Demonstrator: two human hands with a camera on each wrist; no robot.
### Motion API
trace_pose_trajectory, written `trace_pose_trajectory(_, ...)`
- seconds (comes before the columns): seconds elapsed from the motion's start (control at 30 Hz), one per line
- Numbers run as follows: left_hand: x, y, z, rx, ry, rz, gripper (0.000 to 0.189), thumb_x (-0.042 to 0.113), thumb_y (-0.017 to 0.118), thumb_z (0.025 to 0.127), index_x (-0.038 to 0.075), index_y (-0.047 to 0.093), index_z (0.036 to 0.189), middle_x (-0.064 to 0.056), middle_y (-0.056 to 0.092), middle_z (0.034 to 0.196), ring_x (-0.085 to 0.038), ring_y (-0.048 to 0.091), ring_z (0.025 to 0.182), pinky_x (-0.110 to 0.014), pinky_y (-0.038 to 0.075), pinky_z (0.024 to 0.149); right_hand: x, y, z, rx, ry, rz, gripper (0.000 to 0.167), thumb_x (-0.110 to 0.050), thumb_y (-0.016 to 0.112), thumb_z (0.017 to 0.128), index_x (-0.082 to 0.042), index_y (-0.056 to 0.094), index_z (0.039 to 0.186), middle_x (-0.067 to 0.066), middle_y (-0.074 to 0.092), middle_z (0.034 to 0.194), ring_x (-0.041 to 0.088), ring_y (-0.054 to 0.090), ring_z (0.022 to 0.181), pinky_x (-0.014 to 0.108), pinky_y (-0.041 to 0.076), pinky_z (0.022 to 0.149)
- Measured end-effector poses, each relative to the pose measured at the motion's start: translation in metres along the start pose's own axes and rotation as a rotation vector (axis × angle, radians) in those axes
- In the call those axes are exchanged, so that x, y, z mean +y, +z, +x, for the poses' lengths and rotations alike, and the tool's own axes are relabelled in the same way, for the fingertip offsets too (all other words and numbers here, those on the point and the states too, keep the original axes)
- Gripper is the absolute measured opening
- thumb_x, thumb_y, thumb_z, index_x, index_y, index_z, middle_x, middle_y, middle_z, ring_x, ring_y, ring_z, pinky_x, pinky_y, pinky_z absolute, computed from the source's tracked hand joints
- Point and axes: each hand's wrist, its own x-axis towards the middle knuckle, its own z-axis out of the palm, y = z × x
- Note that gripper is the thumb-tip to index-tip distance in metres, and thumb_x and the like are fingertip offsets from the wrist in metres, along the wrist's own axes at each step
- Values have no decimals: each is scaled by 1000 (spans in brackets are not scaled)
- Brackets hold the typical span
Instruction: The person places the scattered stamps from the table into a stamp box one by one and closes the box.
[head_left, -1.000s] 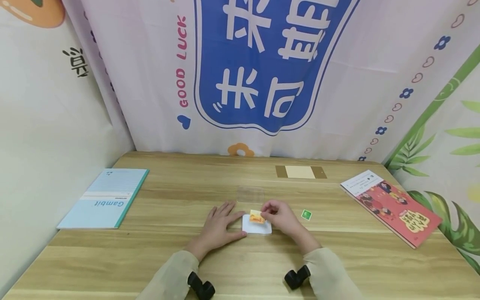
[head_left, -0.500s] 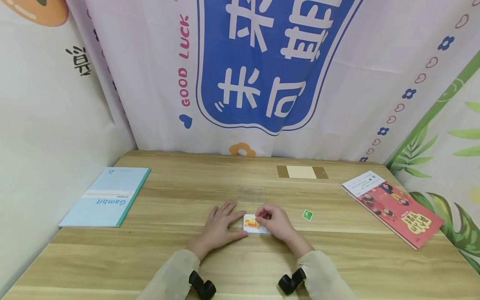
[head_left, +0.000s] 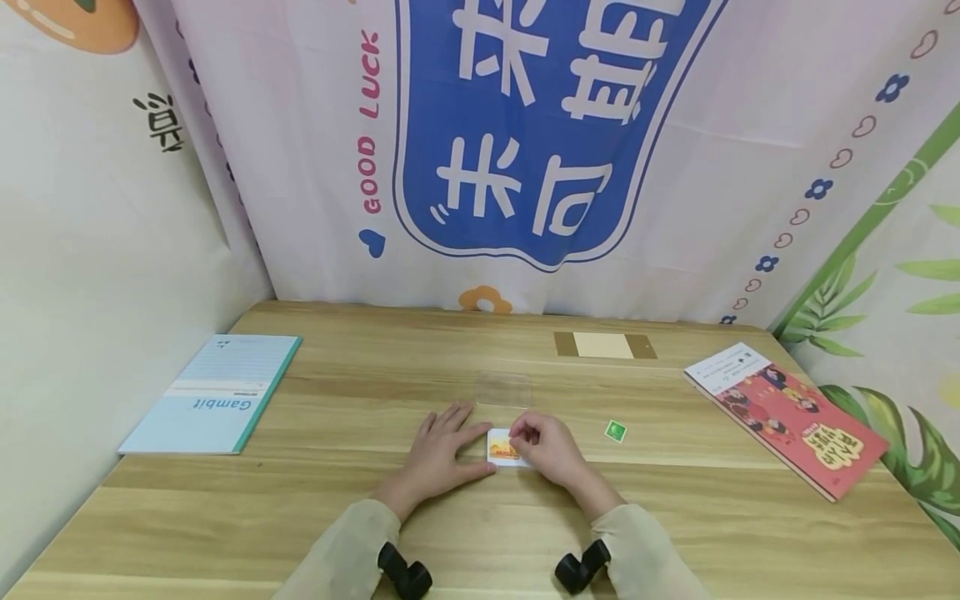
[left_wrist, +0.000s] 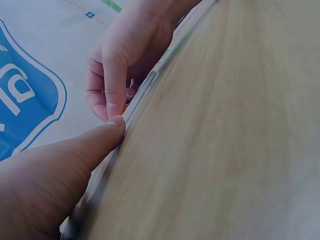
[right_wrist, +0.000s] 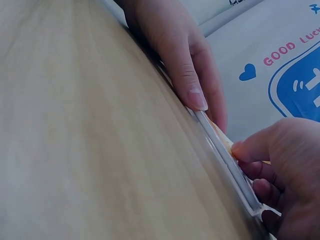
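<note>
A small yellow-orange picture card (head_left: 500,447) lies over a white rectangular block (head_left: 513,462) at the middle of the table. My right hand (head_left: 553,451) pinches the card at its right side, fingertips close down on the block. The fingers of my left hand (head_left: 437,455) spread out on the table, and its thumb reaches the block's near left corner. From the left wrist, the thumb (left_wrist: 102,142) shows along the block's edge. In the right wrist view the block (right_wrist: 227,160) appears edge-on in a clear shallow case, with the card's orange edge under the right thumb.
Just beyond the block lies a clear plastic lid (head_left: 504,389). A small green picture card (head_left: 616,431) is to the right. Farther back sits a brown-and-cream strip (head_left: 603,345). A blue notebook (head_left: 213,395) lies left, a red book (head_left: 787,417) right.
My right hand has brought the picture card left and down onto the white block, then shifted only slightly. My left hand has stayed in place.
</note>
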Motion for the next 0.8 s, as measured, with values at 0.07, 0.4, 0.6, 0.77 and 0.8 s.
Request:
trace_pose_trajectory(0.07, 0, 0, 0, 0, 1, 1, 61, 58, 53, 74, 22, 49, 124, -11, 28, 137, -28, 17, 125, -51, 8, 97, 0, 0, 0, 5, -2, -7, 8, -3, 63, 75, -9, 59, 73, -5, 49, 63, 10, 43, 57, 23, 37, 51)
trace_pose_trajectory(0.4, 0, 0, 0, 8, 4, 5, 61, 56, 55, 74, 22, 50, 124, -12, 29, 136, -29, 18, 125, -52, 9, 97, -1, 2, 0, 24, -11, -62, 7, -2, 64, 75, -8, 60, 75, -5, 49, 65, 10, 44, 58, 23, 39, 52)
trace_pose_trajectory(0.6, -1, 1, 1, 8, 5, 5, 61, 57, 54, 74, 22, 49, 124, -11, 28, 136, -28, 18, 125, -51, 8, 97, -2, 1, -1, 21, -2, -61, 4, -3, 64, 75, -5, 61, 75, -5, 49, 65, 10, 44, 59, 23, 39, 53)
trace_pose_trajectory(0.77, -1, 1, 1, 9, 3, -1, 61, 56, 54, 74, 22, 49, 124, -11, 28, 136, -28, 18, 125, -51, 8, 97, -2, 1, -1, 25, 2, -56, 4, -5, 64, 75, -3, 61, 75, -4, 49, 66, 10, 44, 60, 23, 39, 53)
trace_pose_trajectory(0.8, 0, 1, 0, 9, 1, -2, 61, 56, 54, 74, 22, 49, 124, -11, 28, 136, -28, 18, 125, -51, 8, 97, -2, 1, -1, 29, 4, -53, 4, -5, 64, 75, -3, 61, 75, -4, 49, 66, 10, 45, 60, 23, 39, 54)
